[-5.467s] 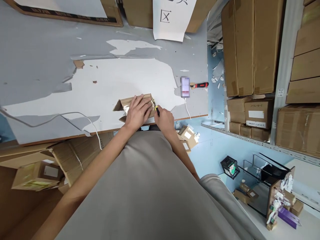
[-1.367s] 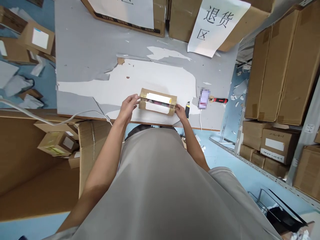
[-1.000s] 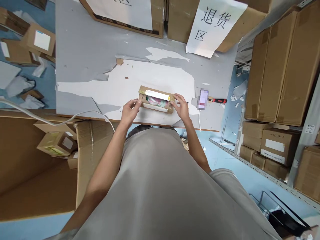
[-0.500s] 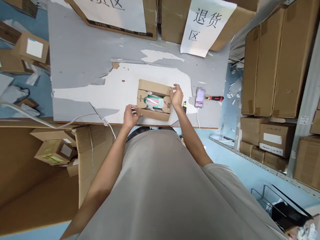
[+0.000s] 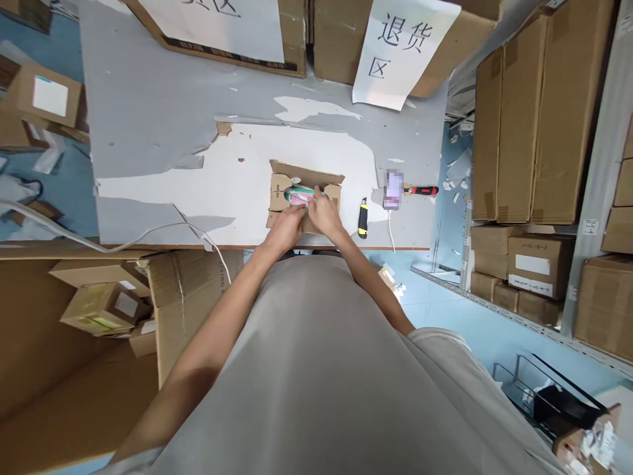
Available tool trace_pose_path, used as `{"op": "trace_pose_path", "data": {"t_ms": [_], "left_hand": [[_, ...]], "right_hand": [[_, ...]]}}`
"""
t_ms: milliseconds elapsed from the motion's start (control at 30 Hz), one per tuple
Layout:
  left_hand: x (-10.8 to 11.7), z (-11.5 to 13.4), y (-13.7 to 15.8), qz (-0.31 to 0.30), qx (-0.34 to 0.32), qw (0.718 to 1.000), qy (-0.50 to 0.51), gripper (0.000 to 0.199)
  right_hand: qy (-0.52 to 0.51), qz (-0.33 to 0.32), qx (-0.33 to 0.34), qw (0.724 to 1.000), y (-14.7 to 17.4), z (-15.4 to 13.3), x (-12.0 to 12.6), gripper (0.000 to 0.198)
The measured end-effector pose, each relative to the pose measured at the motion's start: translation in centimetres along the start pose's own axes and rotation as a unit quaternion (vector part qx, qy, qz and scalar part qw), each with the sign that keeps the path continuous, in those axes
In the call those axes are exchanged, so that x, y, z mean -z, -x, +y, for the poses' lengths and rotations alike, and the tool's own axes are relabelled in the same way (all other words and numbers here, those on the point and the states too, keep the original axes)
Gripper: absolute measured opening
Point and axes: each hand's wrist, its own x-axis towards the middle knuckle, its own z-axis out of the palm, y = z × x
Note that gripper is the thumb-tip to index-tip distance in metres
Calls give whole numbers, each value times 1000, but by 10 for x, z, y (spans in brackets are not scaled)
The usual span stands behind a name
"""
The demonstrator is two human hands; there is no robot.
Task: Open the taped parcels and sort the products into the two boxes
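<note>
A small cardboard box point(image 5: 279, 185) lies on the worktable with its flaps folded open. Inside it sits a pink and green item point(image 5: 299, 195) that appears to be in clear wrapping; its exact kind does not show. My left hand point(image 5: 287, 228) reaches over the box's near side, fingers closed at the item's near edge. From the right, my right hand point(image 5: 324, 212) bends over the item's right end with its fingers closed on it. The hands almost meet, and their fingertips are partly hidden.
A yellow and black box cutter point(image 5: 362, 219) lies right of the box. Beyond it are a phone point(image 5: 393, 189) on a cable and a red-black handled tool point(image 5: 423, 190). Labelled cartons point(image 5: 341, 39) stand at the back. A large open carton point(image 5: 182, 316) adjoins the table's front left.
Both hands have left the box's outer sides and moved inward onto the pink and green item. The box cutter, mostly covered by my right arm before, is now in full view.
</note>
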Motion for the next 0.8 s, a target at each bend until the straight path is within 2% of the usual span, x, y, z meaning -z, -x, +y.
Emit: {"op": "trace_pose_path", "data": {"t_ms": [67, 167, 300, 400, 500, 600, 700, 800], "left_hand": [[-7, 4, -8, -22, 17, 999, -16, 51], [-8, 5, -3, -3, 26, 999, -30, 53], [12, -2, 19, 80, 14, 997, -11, 49], [31, -17, 27, 115, 28, 993, 21, 54], [44, -34, 28, 110, 43, 992, 38, 61], [48, -43, 30, 101, 58, 993, 33, 61], [45, -39, 31, 105, 54, 993, 19, 55], [35, -25, 25, 98, 6, 995, -2, 48]], "right_hand": [[-4, -19, -5, 1000, 7, 0, -12, 87], [-5, -12, 7, 1000, 21, 2, -12, 91], [2, 12, 18, 1000, 49, 8, 17, 92], [-22, 22, 29, 999, 61, 19, 42, 102], [-29, -3, 60, 998, 62, 31, 58, 121], [-25, -28, 90, 995, 57, 38, 62, 133], [-18, -34, 94, 995, 53, 38, 59, 140], [-14, -29, 92, 995, 50, 35, 57, 142]]}}
